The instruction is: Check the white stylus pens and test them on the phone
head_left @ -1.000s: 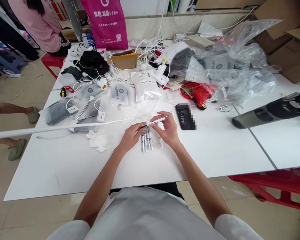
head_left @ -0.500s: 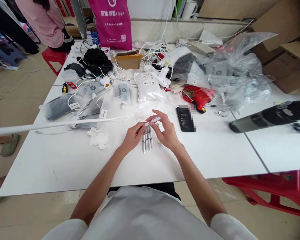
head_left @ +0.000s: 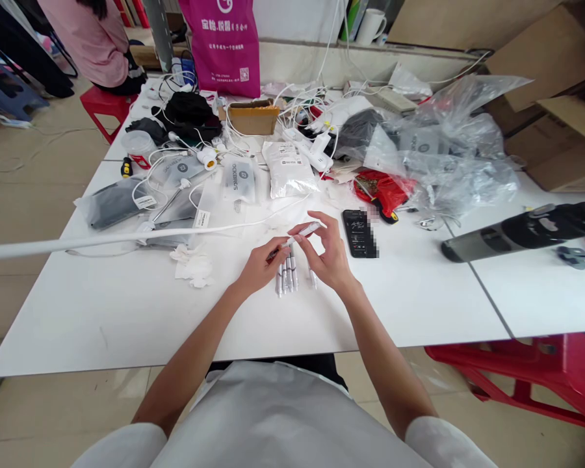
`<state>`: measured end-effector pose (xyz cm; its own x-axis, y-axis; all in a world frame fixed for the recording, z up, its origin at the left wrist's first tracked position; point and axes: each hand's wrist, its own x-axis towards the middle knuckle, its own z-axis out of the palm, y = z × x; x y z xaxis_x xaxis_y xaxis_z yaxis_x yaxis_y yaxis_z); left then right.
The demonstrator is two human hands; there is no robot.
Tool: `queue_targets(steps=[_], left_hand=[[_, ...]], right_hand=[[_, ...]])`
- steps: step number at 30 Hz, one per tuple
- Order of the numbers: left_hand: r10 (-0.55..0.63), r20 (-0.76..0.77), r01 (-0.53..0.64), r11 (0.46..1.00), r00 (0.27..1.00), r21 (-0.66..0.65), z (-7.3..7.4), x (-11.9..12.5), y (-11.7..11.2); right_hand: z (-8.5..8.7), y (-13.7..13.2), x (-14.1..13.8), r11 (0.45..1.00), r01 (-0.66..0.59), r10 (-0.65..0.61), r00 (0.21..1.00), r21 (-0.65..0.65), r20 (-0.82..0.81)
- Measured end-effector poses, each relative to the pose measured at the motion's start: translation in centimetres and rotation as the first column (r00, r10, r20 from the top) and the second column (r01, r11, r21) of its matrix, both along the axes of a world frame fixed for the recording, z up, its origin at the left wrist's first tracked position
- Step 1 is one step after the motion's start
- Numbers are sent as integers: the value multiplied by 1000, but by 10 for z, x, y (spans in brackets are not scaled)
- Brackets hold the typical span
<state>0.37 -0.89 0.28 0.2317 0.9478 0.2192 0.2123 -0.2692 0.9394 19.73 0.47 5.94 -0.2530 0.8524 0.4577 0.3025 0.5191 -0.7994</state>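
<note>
A slim white pen (head_left: 308,229) slants up to the right between my two hands, above the table. My left hand (head_left: 260,265) is closed around its lower left end. On the upper part, the thumb and fingers of my right hand (head_left: 329,255) pinch it. Several similar white pens (head_left: 286,274) with dark marks lie side by side on the table just below my hands. Another pen (head_left: 313,279) lies apart from them, partly hidden under my right hand.
A phone (head_left: 358,233) lies right of my hands, a dark bottle (head_left: 511,235) farther right. Crumpled tissue (head_left: 194,265) is at left. A white cable (head_left: 102,242) crosses in front. Packets, wires and plastic bags (head_left: 463,162) crowd the back. A person in pink (head_left: 90,45) sits far left.
My right fingers have lifted and shifted slightly right along the pen, and more of it shows between my hands. The view has shifted a little. The row of pens stays put.
</note>
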Motion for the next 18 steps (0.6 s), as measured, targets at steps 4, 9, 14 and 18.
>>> queue_targets(steps=[4,9,14,18], left_hand=[[37,6,-37,999,999,24,0,0,1],[59,33,-59,998,998,20,0,0,2],[75,-25,-74,997,997,36,-4,-2,3],[189,-217,-135,961,958,239,-10,-4,7]], right_hand=[[1,1,0,1000,-10,10,1000,-23,-14],[-1,8,1,992,119,-110,969,29,-223],[-20,25,9,981,194,-180,915,2,-361],[-48,31,17,983,161,-181,943,-92,-278]])
